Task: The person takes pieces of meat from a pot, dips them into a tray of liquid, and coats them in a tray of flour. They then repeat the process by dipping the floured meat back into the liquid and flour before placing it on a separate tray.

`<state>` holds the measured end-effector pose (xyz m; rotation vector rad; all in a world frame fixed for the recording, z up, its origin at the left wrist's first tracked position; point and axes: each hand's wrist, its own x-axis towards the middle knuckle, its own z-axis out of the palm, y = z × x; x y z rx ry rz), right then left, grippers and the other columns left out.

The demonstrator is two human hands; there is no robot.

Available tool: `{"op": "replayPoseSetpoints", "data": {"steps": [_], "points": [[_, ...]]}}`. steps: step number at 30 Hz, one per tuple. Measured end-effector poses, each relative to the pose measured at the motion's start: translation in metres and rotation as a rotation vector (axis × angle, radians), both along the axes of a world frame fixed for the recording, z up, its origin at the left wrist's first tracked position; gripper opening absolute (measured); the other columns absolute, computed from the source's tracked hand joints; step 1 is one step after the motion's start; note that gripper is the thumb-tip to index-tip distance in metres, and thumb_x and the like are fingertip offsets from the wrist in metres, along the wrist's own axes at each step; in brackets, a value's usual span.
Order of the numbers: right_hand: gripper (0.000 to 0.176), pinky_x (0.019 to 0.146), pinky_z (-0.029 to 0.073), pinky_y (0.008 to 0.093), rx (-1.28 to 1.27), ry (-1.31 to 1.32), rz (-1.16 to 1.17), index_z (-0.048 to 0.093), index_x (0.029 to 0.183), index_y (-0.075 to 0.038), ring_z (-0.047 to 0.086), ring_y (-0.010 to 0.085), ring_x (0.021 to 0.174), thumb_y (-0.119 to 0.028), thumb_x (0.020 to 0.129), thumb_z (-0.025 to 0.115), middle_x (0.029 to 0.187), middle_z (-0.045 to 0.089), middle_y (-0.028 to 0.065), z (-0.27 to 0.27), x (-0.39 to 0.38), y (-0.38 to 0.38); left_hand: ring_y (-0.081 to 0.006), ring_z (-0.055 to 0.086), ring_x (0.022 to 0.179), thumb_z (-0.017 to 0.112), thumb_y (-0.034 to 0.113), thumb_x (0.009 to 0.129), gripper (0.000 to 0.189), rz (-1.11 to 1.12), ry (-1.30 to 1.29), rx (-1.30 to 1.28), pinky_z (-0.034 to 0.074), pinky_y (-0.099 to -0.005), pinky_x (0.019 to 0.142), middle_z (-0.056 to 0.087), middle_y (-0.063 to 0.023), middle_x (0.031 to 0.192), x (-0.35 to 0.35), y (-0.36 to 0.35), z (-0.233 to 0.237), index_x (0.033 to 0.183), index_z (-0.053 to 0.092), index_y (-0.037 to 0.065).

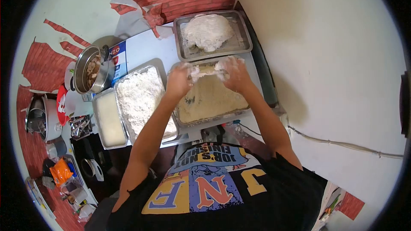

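Observation:
My left hand and my right hand, both coated in white flour, are over the far part of a metal tray with a tan, powdery layer. Between them stretches a pale, floured piece, its ends gripped by the fingers of each hand. Behind this tray, another metal tray holds a large white floured mass. Left of my left forearm lies a tray heaped with white flour. Beside it is a narrower container of pale liquid.
A metal pot with brown pieces stands at the back left, near a blue-and-white box. A rice cooker is at the far left. A wall rises on the right, with a cable along it.

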<state>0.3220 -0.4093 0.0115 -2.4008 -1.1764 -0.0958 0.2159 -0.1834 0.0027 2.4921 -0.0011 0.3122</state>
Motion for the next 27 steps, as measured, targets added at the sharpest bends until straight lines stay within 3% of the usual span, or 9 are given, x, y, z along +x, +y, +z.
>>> {"op": "replayPoseSetpoints", "data": {"steps": [2, 5, 8, 11, 15, 21, 24, 27], "points": [[0.038, 0.091, 0.038, 0.0562, 0.025, -0.08, 0.061, 0.062, 0.109, -0.009, 0.051, 0.0359, 0.112, -0.028, 0.076, 0.068, 0.116, 0.059, 0.0166, -0.021, -0.003, -0.013, -0.0337, 0.057, 0.107, 0.074, 0.016, 0.072, 0.035, -0.019, -0.009, 0.16, 0.047, -0.0424, 0.087, 0.061, -0.0142, 0.108, -0.02, -0.013, -0.005, 0.105, 0.067, 0.008], [0.039, 0.091, 0.039, 0.0547, -0.092, -0.059, 0.026, 0.063, 0.109, -0.008, 0.051, 0.0366, 0.111, -0.027, 0.076, 0.068, 0.116, 0.058, 0.0178, -0.072, -0.023, -0.043, -0.0337, 0.056, 0.108, 0.071, 0.025, 0.076, 0.036, -0.139, 0.028, 0.348, 0.046, -0.0432, 0.09, 0.062, -0.0146, 0.11, -0.058, -0.028, -0.071, 0.106, 0.065, 0.007], [0.042, 0.092, 0.04, 0.051, -0.154, 0.095, -0.084, 0.062, 0.109, -0.005, 0.051, 0.0377, 0.111, -0.029, 0.075, 0.068, 0.117, 0.058, 0.0185, -0.086, -0.051, -0.062, -0.0333, 0.054, 0.11, 0.072, 0.027, 0.075, 0.04, 0.011, 0.102, 0.161, 0.044, -0.043, 0.093, 0.06, -0.0156, 0.111, -0.094, -0.046, -0.073, 0.107, 0.064, 0.004], [0.046, 0.094, 0.042, 0.0477, -0.184, 0.25, -0.157, 0.061, 0.11, -0.001, 0.051, 0.0387, 0.113, -0.031, 0.076, 0.069, 0.118, 0.057, 0.0202, -0.081, -0.082, -0.07, -0.0344, 0.053, 0.111, 0.073, 0.03, 0.074, 0.044, 0.282, 0.385, 0.104, 0.043, -0.0437, 0.094, 0.058, -0.0187, 0.114, -0.111, -0.062, -0.068, 0.106, 0.063, 0.001], [0.049, 0.095, 0.043, 0.0464, -0.203, 0.151, -0.181, 0.06, 0.109, 0.001, 0.055, 0.0389, 0.107, -0.034, 0.076, 0.069, 0.115, 0.057, 0.0239, -0.081, -0.107, -0.044, -0.037, 0.056, 0.106, 0.075, 0.033, 0.073, 0.047, 0.255, 0.569, 0.177, 0.046, -0.0458, 0.089, 0.058, -0.0219, 0.112, -0.106, -0.085, -0.071, 0.105, 0.063, 0.001], [0.045, 0.09, 0.047, 0.0434, -0.357, 0.509, -0.191, 0.063, 0.103, 0.002, 0.06, 0.0392, 0.096, -0.035, 0.078, 0.068, 0.098, 0.062, 0.0219, -0.089, -0.104, -0.02, -0.0379, 0.058, 0.099, 0.076, 0.038, 0.073, 0.046, 0.27, 0.667, 0.078, 0.048, -0.0465, 0.082, 0.061, -0.0218, 0.104, -0.086, -0.088, -0.085, 0.101, 0.063, 0.003], [0.034, 0.084, 0.049, 0.0435, -0.508, 0.338, 0.026, 0.066, 0.094, 0.002, 0.061, 0.0377, 0.095, -0.028, 0.078, 0.069, 0.088, 0.063, 0.0188, -0.103, -0.093, -0.021, -0.0381, 0.059, 0.095, 0.076, 0.035, 0.073, 0.043, 0.306, 0.572, 0.04, 0.048, -0.0471, 0.08, 0.061, -0.0208, 0.102, -0.086, -0.086, -0.098, 0.098, 0.063, 0.003], [0.024, 0.078, 0.05, 0.0447, -0.251, 0.312, -0.016, 0.068, 0.088, 0.001, 0.062, 0.0367, 0.091, -0.02, 0.076, 0.068, 0.088, 0.064, 0.0204, -0.097, -0.077, -0.028, -0.0396, 0.059, 0.093, 0.075, 0.026, 0.073, 0.037, 0.316, 0.494, 0.047, 0.047, -0.0474, 0.08, 0.061, -0.0211, 0.099, -0.086, -0.077, -0.114, 0.099, 0.063, 0.003]]}}
